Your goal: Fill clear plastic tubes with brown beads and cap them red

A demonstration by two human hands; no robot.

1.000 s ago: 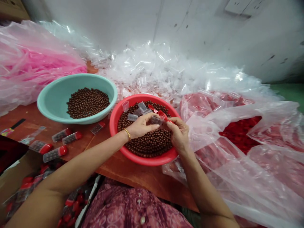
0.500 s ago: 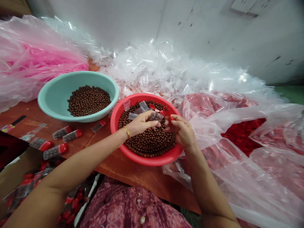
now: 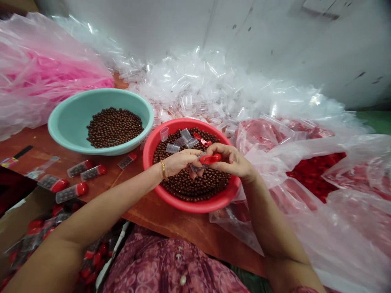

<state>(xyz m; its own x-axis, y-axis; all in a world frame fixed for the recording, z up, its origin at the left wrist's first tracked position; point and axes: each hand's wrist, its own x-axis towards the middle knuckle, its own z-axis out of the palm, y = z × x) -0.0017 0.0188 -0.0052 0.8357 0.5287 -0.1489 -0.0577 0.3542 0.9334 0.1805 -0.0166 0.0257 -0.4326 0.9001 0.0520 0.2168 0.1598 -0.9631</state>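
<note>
Over a red bowl [image 3: 195,205] full of small brown balls [image 3: 195,185], both my hands meet. My left hand [image 3: 180,162], a gold bangle on its wrist, pinches a clear plastic tube [image 3: 195,167] filled with brown balls. My right hand [image 3: 233,160] holds a red cap [image 3: 210,158] against the tube's end. Several empty clear tubes [image 3: 181,140] and loose red caps [image 3: 201,140] lie on the balls at the bowl's far side.
A teal bowl [image 3: 70,126] with brown balls stands to the left. Filled red-capped tubes [image 3: 71,193] lie on the wooden table in front of it. A heap of clear tubes [image 3: 214,89] is behind, a pink bag [image 3: 39,77] left, bags of red caps [image 3: 311,171] right.
My right hand has brought a red cap onto the end of the filled tube held by my left hand; both hands shifted slightly lower over the bowl.
</note>
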